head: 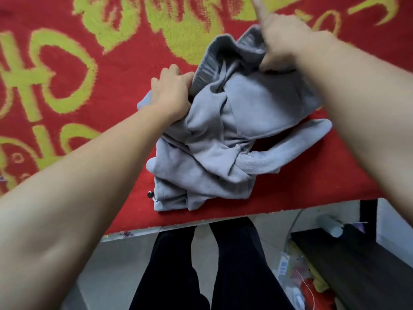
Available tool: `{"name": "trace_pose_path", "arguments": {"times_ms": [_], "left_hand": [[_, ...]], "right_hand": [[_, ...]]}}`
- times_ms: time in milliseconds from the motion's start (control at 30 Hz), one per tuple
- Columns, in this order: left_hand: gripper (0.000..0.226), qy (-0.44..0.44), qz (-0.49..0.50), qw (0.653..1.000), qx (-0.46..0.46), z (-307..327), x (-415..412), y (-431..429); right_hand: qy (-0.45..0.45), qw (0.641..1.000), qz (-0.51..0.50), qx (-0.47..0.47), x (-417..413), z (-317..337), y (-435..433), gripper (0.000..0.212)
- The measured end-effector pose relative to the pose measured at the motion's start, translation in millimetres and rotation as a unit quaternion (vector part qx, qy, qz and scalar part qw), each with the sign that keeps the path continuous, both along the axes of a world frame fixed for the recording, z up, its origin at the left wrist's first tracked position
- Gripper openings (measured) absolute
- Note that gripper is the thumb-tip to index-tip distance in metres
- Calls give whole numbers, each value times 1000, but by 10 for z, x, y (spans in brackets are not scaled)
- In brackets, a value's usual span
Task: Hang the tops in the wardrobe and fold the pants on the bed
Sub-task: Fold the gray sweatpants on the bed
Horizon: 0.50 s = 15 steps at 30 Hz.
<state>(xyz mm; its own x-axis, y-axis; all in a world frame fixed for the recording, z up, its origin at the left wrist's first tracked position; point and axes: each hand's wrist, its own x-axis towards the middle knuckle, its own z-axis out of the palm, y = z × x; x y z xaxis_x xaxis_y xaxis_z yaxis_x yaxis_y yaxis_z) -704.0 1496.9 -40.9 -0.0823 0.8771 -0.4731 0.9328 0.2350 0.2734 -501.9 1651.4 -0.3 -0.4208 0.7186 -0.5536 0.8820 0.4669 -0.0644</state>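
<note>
Single head-worn view, steeply downward, close over bed (301,198) edge

Grey sweatpants (223,139) lie bunched and crumpled near the front edge of the red-and-yellow blanket (67,86). Ribbed elastic waistband (206,63) lifted at the far end, legs heaped underneath, one leg trailing right

Left arm (78,186): bare forearm, running from the wrist to the lower left corner, widest where it is nearest the camera.
Right arm (368,108): bare forearm, from the wrist to the right edge, its outline softened by blur.
Left grip (171,92): bare hand, seen from the back.
Right grip (283,41): bare hand, blurred, seen from the back.
Trousers (237,265): black, soft matt cloth; two loose legs with lengthwise folds and a narrow gap between them.
</note>
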Motion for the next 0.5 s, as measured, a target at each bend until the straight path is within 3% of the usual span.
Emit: {"name": "trace_pose_path", "arguments": {"times_ms": [33,100,200,267,333,433,500], "left_hand": [[28,13,-27,999,-11,4,10,-27],[30,31,-59,998,-20,16,29,-82],[19,20,-37,999,-31,81,28,-156],[21,4,-28,997,-69,129,-16,-201],[21,-21,-15,992,-127,277,-63,-266],[27,-65,10,972,-224,530,-107,-363],[28,-57,23,969,-240,709,-119,-436]], "right_hand": [[-30,999,19,-34,-34,27,-29,129],[-84,990,46,-99,-35,73,-108,112],[-54,978,-48,-197,68,152,-256,82],[-62,978,-73,-184,134,135,-315,77],[-88,987,-38,-132,202,128,-407,70],[-108,985,-5,-133,204,244,-632,45],[-116,987,12,-115,205,383,-747,40]]}}
